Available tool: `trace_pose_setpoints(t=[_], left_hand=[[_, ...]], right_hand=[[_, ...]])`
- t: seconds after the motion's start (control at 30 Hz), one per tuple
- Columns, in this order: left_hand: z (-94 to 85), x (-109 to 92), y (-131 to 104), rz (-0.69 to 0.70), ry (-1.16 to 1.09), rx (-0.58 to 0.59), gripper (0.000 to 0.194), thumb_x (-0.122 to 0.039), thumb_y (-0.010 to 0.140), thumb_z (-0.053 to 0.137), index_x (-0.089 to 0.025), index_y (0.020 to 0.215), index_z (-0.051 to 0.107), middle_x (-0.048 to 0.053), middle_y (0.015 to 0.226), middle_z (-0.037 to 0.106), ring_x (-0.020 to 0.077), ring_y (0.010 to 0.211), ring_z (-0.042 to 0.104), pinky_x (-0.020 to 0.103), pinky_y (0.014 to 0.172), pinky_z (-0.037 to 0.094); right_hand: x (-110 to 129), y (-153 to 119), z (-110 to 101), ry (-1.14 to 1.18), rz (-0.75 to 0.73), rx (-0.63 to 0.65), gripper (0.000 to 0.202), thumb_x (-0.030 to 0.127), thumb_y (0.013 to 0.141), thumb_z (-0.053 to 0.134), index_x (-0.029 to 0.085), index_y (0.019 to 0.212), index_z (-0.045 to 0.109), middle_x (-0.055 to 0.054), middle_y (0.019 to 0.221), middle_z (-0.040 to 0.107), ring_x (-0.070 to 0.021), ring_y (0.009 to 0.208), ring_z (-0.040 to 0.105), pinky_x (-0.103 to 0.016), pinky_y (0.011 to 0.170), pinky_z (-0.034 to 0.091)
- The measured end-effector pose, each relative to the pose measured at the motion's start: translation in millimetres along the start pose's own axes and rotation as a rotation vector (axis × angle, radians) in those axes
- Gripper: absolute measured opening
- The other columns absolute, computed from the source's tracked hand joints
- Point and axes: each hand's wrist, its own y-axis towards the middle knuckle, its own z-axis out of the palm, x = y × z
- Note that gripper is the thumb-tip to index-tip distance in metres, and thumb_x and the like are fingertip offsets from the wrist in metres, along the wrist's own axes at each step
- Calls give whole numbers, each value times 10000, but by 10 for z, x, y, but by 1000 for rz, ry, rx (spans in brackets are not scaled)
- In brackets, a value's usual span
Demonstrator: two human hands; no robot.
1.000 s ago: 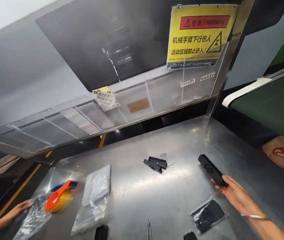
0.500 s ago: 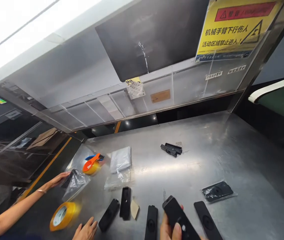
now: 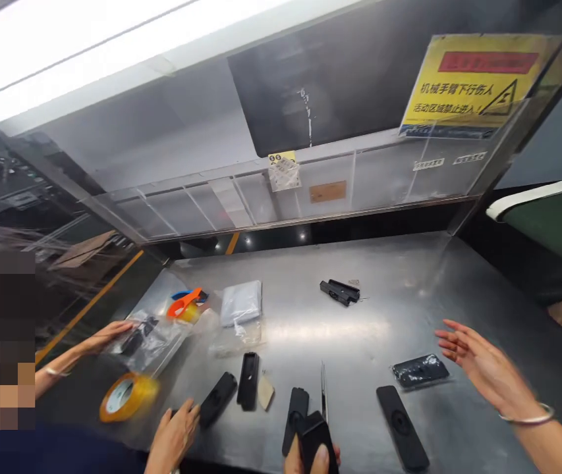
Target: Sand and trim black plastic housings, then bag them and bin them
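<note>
My left hand (image 3: 293, 463) is closed around a black plastic case (image 3: 318, 442) at the bottom centre, thumb on its face. Metal tweezers (image 3: 323, 388) point upward just behind the case; whether that hand also grips them I cannot tell. My right hand (image 3: 478, 368) is raised at the right, fingers spread, holding nothing. Nearest to it lies a black part in a clear bag (image 3: 420, 372). On the table between my hands rests a long black cover with a round recess (image 3: 402, 428). Another black cover (image 3: 295, 415) lies partly behind the held case.
At left, a co-worker's hand (image 3: 110, 334) touches a clear bag (image 3: 157, 342) with a dark item inside; their other hand (image 3: 174, 431) is by a black case (image 3: 218, 399). Yellow tape (image 3: 127, 397), an open black shell (image 3: 248, 382), stacked bags (image 3: 241, 304) and black parts (image 3: 340, 291) lie around.
My left hand has moved left and down with the black case. My right hand has come into full view at the right, open. The co-worker's bag has shifted slightly.
</note>
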Motion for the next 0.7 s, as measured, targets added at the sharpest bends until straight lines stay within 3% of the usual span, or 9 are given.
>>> trace_pose_setpoints(t=[0.1, 0.2, 0.3, 0.37, 0.43, 0.5, 0.6, 0.7], left_hand=[[274, -444, -47, 75, 5, 0, 520, -798, 656, 454, -326, 715, 664, -27, 551, 642, 194, 568, 666, 301, 410, 529], [682, -589, -191, 48, 42, -26, 410, -705, 689, 545, -317, 757, 659, -12, 616, 646, 209, 664, 676, 303, 451, 536], [1384, -378, -470, 28, 91, -34, 321, -589, 631, 698, -323, 810, 670, 1, 753, 667, 238, 767, 676, 347, 586, 582], [1861, -168, -657, 163, 185, -135, 388, -605, 627, 688, -358, 924, 656, 12, 870, 660, 243, 823, 663, 374, 697, 590], [2170, -22, -784, 224, 230, -129, 410, -611, 674, 641, -375, 1010, 632, 24, 926, 643, 245, 859, 652, 390, 769, 582], [2262, 22, -842, 236, 250, -122, 401, -607, 703, 612, -384, 1037, 618, 27, 938, 634, 246, 870, 647, 394, 788, 576], [2161, -11, -866, 214, 271, -140, 399, -607, 695, 619, -391, 1030, 611, 25, 937, 636, 247, 870, 644, 386, 773, 574], [2067, 23, -883, 202, 278, -163, 415, -634, 695, 594, -388, 1028, 607, 27, 940, 643, 255, 885, 637, 395, 785, 567]], right_hand=[[-410, -610, 466, -289, -12, 368, 377, 436, 710, 666, 212, 1012, 672, -96, 912, 722, -206, 823, 652, -287, 716, 549], [-825, -1252, 849, -488, -70, 730, 399, 463, 764, 617, 273, 1114, 649, -98, 1081, 697, -266, 1031, 613, -416, 946, 465], [-1041, -1638, 1080, -480, -184, 942, 373, 441, 816, 558, 347, 1174, 609, -64, 1203, 641, -278, 1153, 543, -440, 999, 421], [-1077, -1758, 1171, -436, -241, 983, 322, 429, 837, 531, 363, 1134, 634, -54, 1190, 645, -275, 1173, 527, -426, 996, 428], [-1070, -1819, 1226, -409, -263, 987, 282, 413, 848, 522, 370, 1091, 657, -49, 1158, 660, -263, 1156, 541, -410, 991, 437], [-1071, -1842, 1258, -399, -268, 994, 266, 412, 843, 532, 363, 1064, 672, -51, 1135, 671, -256, 1130, 562, -395, 982, 449], [-1180, -1763, 1290, -423, -236, 969, 295, 463, 830, 524, 316, 1024, 691, -65, 1108, 686, -257, 1091, 592, -368, 937, 490], [-1461, -1490, 1322, -660, -245, 759, 377, 506, 849, 446, 254, 1024, 665, -71, 1036, 711, -234, 943, 658, -330, 809, 550]])
